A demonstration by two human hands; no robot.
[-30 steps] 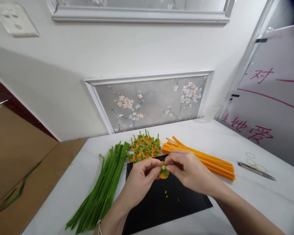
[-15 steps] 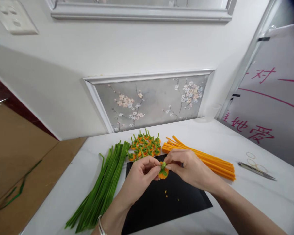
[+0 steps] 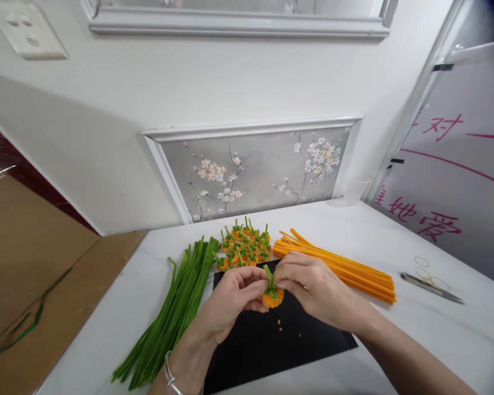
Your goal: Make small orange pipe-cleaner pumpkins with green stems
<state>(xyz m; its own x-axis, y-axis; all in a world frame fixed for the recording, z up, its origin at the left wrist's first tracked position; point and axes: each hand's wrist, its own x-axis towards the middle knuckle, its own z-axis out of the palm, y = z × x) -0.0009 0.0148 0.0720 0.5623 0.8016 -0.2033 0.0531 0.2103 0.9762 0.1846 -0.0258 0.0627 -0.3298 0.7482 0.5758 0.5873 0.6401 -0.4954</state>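
Note:
Between my two hands is a small orange pipe-cleaner pumpkin (image 3: 273,298) with a green stem and green leaves on top. My left hand (image 3: 241,296) is closed on its left side, thumb and fingers pinching it. With its fingertips, my right hand (image 3: 307,280) pinches the green part at the right. Both hands are above a black mat (image 3: 267,351) with a few orange scraps on it. Behind them stands a cluster of similar finished pumpkins (image 3: 247,244) with green stems upright.
Green pipe cleaners (image 3: 177,312) lie in a bundle at the left, orange pipe cleaners (image 3: 341,269) at the right. Farther right are pointed scissors (image 3: 432,287). A clear cup (image 3: 354,191) stands by the wall. Cardboard (image 3: 66,291) borders the white table's left side.
The pumpkin has tilted and shifted slightly left and down, so its green stem now points up and more of its orange body shows. Both hands keep their pinch on it.

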